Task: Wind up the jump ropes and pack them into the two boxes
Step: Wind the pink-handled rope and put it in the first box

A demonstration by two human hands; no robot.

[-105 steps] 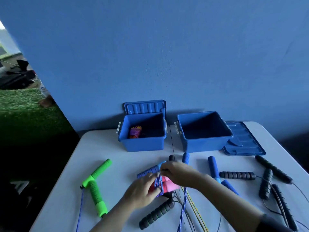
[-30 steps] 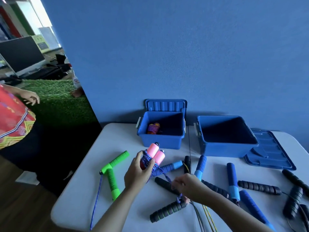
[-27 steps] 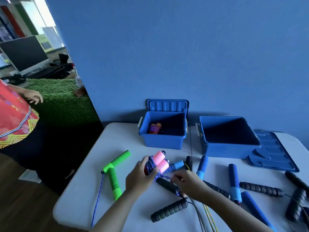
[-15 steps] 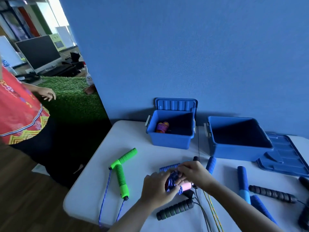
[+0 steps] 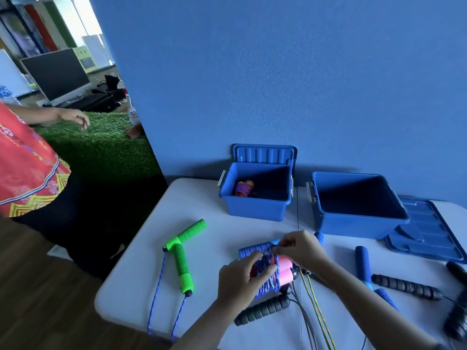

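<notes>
Pink-handled rope (image 5: 284, 270) was held up above the table a second ago in left hand (image 5: 240, 279), cord trailing to right hand (image 5: 300, 250) lower down. Now the bundle is down low at lower centre of frame, lying sideways, blue cord wound round it. Both hands have closed in on it: left clasps the wrapped end, right fingers pinch at its top edge. Camera view has shifted: boxes sit further right in frame than 3.5 s ago, and a person in a red patterned top (image 5: 22, 168) has come into the left edge.
</notes>
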